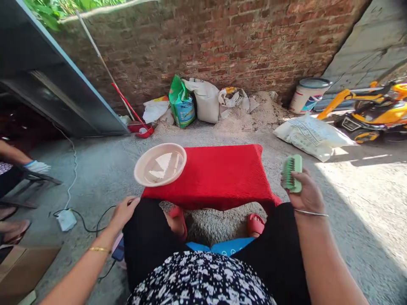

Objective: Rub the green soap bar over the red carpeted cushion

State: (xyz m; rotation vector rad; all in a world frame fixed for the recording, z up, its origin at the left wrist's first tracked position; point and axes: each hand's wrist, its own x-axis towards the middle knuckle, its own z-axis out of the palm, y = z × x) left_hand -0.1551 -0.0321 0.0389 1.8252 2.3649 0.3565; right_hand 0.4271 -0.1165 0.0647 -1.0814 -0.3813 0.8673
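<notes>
My right hand (307, 192) is raised to the right of the red cloth, its fingers closed around a pale green scrub brush (296, 173) with the bristles facing left. My left hand (125, 212) rests on my left knee, fingers lying loosely over the dark trousers and holding nothing. Ahead of me a red cloth (222, 173) covers a low bench or table. On its left end stands a pale plastic basin (140, 169) with clear water in it, reflecting light. Neither hand touches the basin or the cloth.
Along the brick wall (222, 42) stand several sacks, including a white sack (206, 101), and a pail (308, 97). A filled bag (311, 133) lies before a yellow toy excavator (378, 110). At left are a power adapter (66, 220), cables and another person's gloved hand (37, 166).
</notes>
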